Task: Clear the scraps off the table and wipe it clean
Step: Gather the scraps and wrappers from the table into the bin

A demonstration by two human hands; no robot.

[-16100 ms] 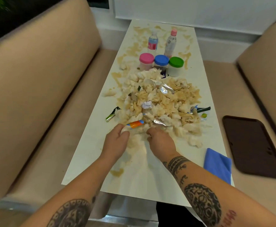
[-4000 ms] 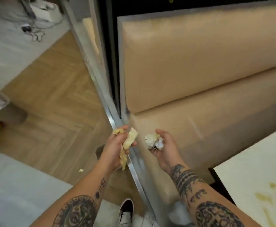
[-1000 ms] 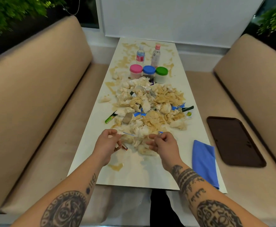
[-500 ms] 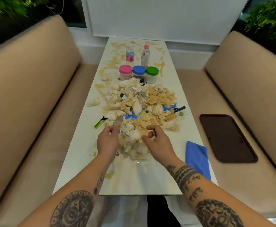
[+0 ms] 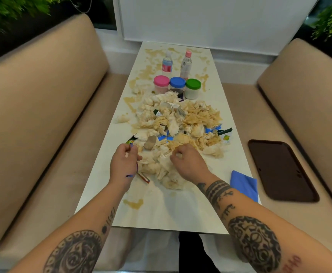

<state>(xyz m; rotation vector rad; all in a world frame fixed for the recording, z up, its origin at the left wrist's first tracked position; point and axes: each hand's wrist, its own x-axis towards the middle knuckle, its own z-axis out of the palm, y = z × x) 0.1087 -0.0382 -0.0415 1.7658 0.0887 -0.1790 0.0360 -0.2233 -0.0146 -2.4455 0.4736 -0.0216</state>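
Scraps [image 5: 178,133] cover the middle of your long white table [image 5: 161,215], heaped in one broad mound that runs from just in front of the three jars down to your hands. You see crumpled tissue, some white and some soaked tan, with torn blue, green and orange wrapper pieces and a bit of clear plastic mixed in. Tan spill stains [image 5: 133,203] mark the tabletop near you and again at the far end around the bottles.

Beige bench seats [image 5: 49,119] flank the table on both sides, and a dark brown tray [image 5: 281,170] lies on the right-hand seat. A folded blue cloth [image 5: 244,185] sits at the table's right edge, just beside your right forearm and apart from the mound.

Your right hand [image 5: 188,162] rests knuckles-up on the near part of the mound, fingers curled into the tissue. Your left hand [image 5: 123,162] sits at the mound's left edge, fingers curled around a thin blue strip [image 5: 134,172] that trails down past the wrist. An orange wrapper [image 5: 144,178] lies on the table just below that hand.

Farther off, the pink-lidded jar [image 5: 161,83], blue-lidded jar [image 5: 178,84] and green-lidded jar [image 5: 192,87] stand in a row touching the mound's far edge, with two small bottles [image 5: 186,65] upright behind them.
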